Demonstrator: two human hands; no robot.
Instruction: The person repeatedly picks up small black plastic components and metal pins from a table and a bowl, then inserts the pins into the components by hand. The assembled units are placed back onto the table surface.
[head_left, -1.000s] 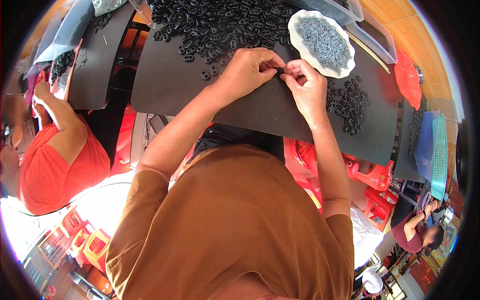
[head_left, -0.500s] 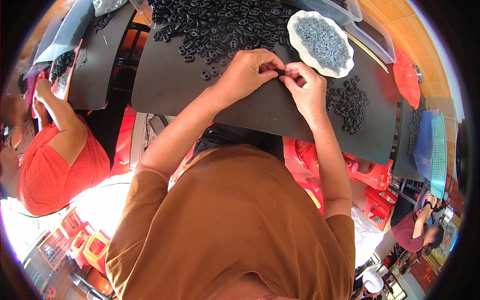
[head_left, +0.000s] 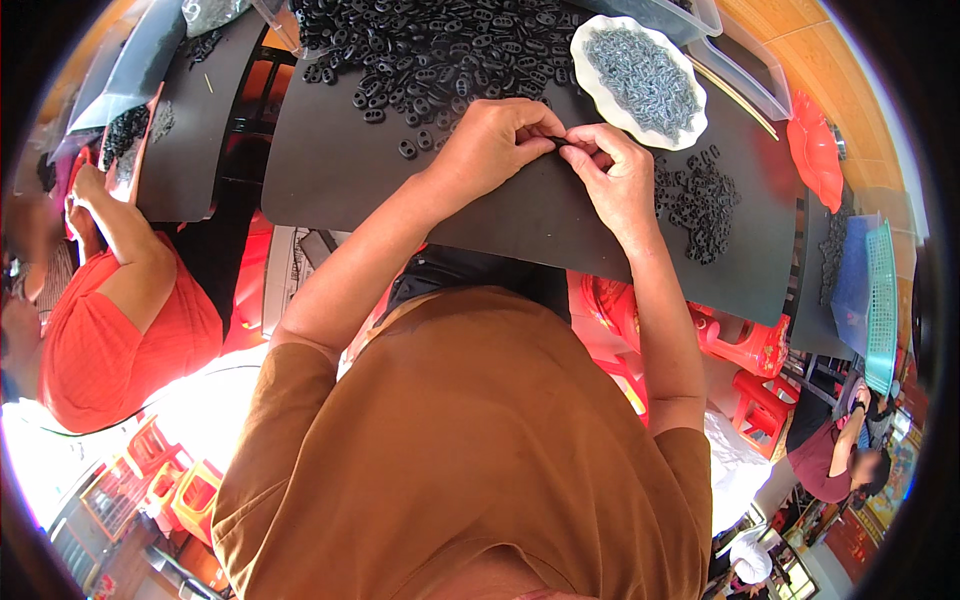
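Note:
My left hand (head_left: 497, 145) and my right hand (head_left: 612, 172) meet over the table's near half, fingertips almost touching. Between them is a small black plastic piece (head_left: 560, 143), pinched by both thumbs and forefingers; the fingers cover most of it. Beyond my left hand spreads a big heap of black oval two-holed plastic pieces (head_left: 440, 60), like cord-lock parts. A white scalloped dish (head_left: 702, 108) full of tiny grey, spring-like pieces (head_left: 640, 82) stands beyond my right hand. To the right of that hand lies a smaller pile of black pieces (head_left: 700, 205).
The dark table (head_left: 340, 180) has a clear plastic bin (head_left: 745, 75) at its far right. A red dish (head_left: 815, 150) and a turquoise basket (head_left: 880, 305) are further right. On the left, a person in red (head_left: 130, 320) sits at another table; red stools (head_left: 765, 405) stand behind me.
Both hands keep their pinch on the small black piece, with only slight finger shifts. The whole view has shifted a little.

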